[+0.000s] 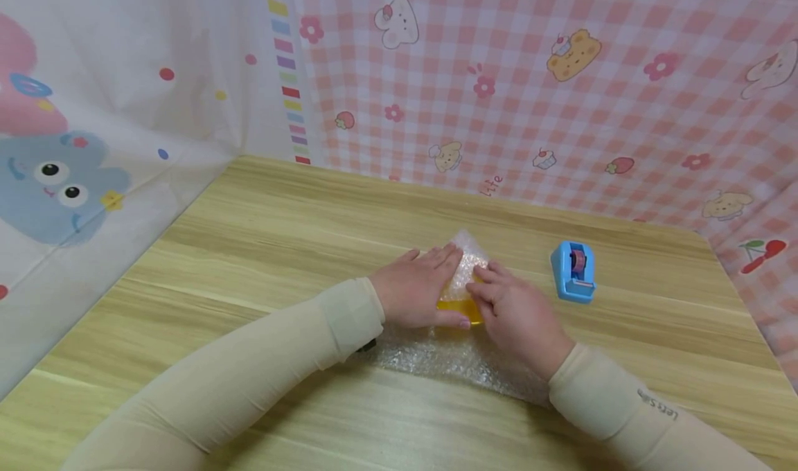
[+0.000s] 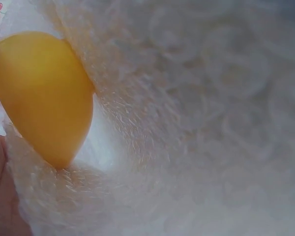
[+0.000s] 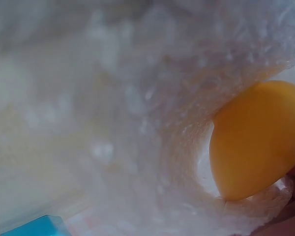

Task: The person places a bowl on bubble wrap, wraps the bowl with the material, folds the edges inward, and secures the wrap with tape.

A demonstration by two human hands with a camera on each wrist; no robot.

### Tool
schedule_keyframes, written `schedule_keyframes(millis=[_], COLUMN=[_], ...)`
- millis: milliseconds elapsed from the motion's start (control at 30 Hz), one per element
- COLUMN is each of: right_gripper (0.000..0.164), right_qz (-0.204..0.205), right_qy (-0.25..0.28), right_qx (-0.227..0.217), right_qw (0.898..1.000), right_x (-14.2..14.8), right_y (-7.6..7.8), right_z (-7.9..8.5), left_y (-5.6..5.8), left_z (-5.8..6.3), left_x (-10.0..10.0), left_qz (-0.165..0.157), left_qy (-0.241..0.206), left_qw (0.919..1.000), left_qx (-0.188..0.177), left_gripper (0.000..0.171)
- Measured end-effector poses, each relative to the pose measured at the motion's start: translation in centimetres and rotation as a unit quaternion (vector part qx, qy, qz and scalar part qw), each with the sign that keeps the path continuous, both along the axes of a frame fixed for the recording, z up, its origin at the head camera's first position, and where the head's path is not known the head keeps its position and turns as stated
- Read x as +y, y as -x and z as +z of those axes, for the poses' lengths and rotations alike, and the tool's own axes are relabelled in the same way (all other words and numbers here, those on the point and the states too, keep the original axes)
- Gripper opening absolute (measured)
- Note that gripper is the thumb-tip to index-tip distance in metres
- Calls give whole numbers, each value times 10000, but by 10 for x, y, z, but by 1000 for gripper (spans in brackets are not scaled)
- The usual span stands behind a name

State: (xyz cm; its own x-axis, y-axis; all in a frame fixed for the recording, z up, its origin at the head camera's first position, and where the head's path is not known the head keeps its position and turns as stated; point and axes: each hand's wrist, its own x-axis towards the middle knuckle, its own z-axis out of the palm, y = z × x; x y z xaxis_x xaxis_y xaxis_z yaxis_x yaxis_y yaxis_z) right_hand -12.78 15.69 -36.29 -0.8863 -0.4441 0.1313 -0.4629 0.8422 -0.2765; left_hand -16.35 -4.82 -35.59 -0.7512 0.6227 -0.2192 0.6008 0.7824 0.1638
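Observation:
A sheet of clear bubble wrap [image 1: 430,357] lies on the table, its far corner folded over a smooth, rounded yellow object [image 1: 453,312]. From the side, the yellow object [image 2: 44,93] tapers to a narrow end within the wrap's curve; its kind is unclear. My left hand [image 1: 416,287] rests on the folded wrap with fingers straight, its thumb across the yellow object's near side. My right hand [image 1: 520,318] holds the fold's right side with bent fingers. In the right wrist view the yellow object [image 3: 260,140] sits beside fingers at the lower right edge.
A blue tape dispenser [image 1: 575,273] with a pink roll stands right of the wrap. A small black item [image 1: 368,346] shows partly under the left cuff. Pink checked cloth [image 1: 524,111] hangs behind the wooden table [image 1: 249,228], and a white printed sheet [image 1: 143,111] hangs at left.

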Motion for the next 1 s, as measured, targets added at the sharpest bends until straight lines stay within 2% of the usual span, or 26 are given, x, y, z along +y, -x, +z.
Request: schedule_keyframes(millis=[467,700,1000], right_gripper=[29,39,40], right_qz=[171,233,455], right_qy=[-14,26,138], right_qx=[74,-146,-197], right_qw=[9998,9996,9987], right_x=[0,1,4], right_y=[-1,-2,-2], right_z=[-3,-4,-5], left_y=[-3,-3,-4], left_z=[0,-1,-1], left_x=[0,1,1], left_qz=[-89,-88,-86], left_qy=[119,122,80], left_qw=[9998,9998,9998], left_qx=[132,157,175], left_gripper=[108,106,103])
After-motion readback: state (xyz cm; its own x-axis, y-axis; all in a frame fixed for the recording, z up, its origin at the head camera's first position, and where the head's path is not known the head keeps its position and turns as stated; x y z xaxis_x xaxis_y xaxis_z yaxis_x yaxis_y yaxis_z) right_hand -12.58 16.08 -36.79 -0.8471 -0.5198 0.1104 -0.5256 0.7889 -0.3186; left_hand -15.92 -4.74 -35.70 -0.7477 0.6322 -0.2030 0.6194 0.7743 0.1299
